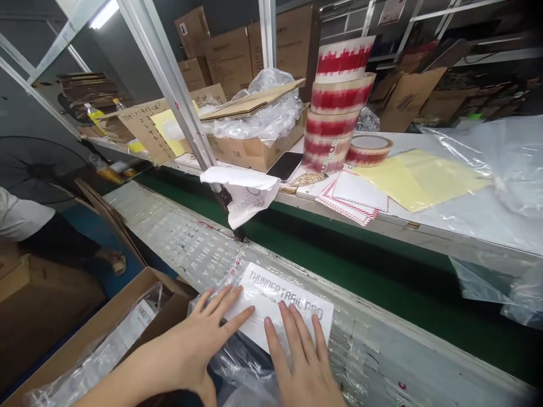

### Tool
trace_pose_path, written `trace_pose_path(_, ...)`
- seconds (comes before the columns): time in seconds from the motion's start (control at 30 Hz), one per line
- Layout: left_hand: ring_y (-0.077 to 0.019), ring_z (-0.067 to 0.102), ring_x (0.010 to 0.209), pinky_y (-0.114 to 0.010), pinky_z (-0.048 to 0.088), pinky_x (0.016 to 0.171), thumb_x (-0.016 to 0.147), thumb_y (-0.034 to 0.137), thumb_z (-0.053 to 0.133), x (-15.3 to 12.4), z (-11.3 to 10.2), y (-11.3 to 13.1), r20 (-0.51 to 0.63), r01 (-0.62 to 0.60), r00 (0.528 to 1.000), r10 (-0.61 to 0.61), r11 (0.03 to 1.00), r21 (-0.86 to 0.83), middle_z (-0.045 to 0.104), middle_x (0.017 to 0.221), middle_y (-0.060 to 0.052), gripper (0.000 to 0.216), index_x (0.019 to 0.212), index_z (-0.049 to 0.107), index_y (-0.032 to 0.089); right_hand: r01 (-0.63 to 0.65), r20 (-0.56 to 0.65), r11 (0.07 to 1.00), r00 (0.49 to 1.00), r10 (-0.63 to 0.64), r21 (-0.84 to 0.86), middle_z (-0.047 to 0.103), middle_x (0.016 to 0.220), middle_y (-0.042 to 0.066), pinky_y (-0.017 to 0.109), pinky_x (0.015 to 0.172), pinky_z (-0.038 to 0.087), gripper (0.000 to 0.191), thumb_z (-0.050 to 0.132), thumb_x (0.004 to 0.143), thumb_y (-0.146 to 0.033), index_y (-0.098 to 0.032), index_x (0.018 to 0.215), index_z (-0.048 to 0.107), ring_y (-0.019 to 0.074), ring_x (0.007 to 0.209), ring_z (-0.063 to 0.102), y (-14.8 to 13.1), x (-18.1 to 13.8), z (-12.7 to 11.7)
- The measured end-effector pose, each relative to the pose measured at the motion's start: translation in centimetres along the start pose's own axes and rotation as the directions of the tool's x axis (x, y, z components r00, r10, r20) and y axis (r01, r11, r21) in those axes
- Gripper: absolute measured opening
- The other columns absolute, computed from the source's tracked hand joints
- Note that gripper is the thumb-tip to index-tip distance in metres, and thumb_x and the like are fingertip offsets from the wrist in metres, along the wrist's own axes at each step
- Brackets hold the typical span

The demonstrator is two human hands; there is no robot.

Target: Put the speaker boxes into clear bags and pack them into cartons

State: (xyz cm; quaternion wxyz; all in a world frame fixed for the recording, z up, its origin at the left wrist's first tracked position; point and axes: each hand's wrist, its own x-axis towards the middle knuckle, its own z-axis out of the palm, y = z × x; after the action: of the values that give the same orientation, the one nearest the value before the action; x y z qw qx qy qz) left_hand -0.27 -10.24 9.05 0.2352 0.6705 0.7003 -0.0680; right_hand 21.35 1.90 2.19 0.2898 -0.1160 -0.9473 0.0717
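A white printed sheet or booklet [292, 294], lettered "THUNDER TRAIL PRO", lies in a clear plastic bag on the grey ledge. My left hand [207, 333] is spread over its left end, fingertips on the plastic. With its fingers apart, my right hand [299, 350] rests flat over the lower right of the sheet. Loose clear plastic [244, 364] bunches between the two hands. What lies under the plastic there is hard to make out. To the left, an open cardboard box [76, 345] holds a similar bagged item [138, 325] with the same lettering.
On the shelf stand stacked red-and-white tape rolls [337, 107], a phone [284, 166], yellow sheets [419, 176] and a box of plastic wrap [250, 150]. A metal post [169, 79] rises near a hanging paper [246, 195]. Another person [25, 220] is at far left.
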Motion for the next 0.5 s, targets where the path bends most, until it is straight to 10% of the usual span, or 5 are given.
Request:
trace_pose_path(0.2,-0.0275,0.062,0.106,-0.040,0.051,0.089,0.089,0.003,0.038,1.8,-1.1,-2.6,-0.347,0.002,0.938,0.019,0.998,0.059,0.065,0.128,-0.017,0.048,0.130,0.060,0.018,-0.012,0.082,1.000,0.997,0.011,0.009,0.060,0.075,0.006,0.037,0.066,0.045,0.023,0.052,0.088,-0.012,-0.016,0.108,0.062,0.0225,0.067,0.055,0.0,3.3,1.2)
trace_pose_path(0.33,-0.0273,0.060,0.097,-0.038,0.049,0.081,0.087,0.003,0.045,1.5,-2.9,-3.3,-0.397,-0.148,0.902,0.170,0.985,0.086,0.070,0.109,-0.013,0.027,0.087,0.067,0.019,0.007,0.128,0.998,0.992,-0.015,0.063,0.060,0.075,0.004,0.034,0.070,0.043,0.036,0.040,0.090,-0.005,-0.014,0.121,0.057,0.0193,0.066,0.054,0.2,3.6,0.4)
trace_pose_path(0.5,-0.0230,0.058,0.102,-0.030,0.047,0.083,0.081,0.002,0.051,0.1,-2.4,-6.6,-0.443,-0.359,0.845,0.300,0.932,-0.052,0.067,0.098,-0.004,0.023,0.078,0.059,0.023,-0.160,-0.095,0.987,0.983,0.160,0.006,0.059,0.091,0.008,0.032,0.072,0.044,0.029,0.042,0.087,-0.006,-0.019,0.103,0.062,0.0201,0.081,0.054,-2.3,3.4,0.0)
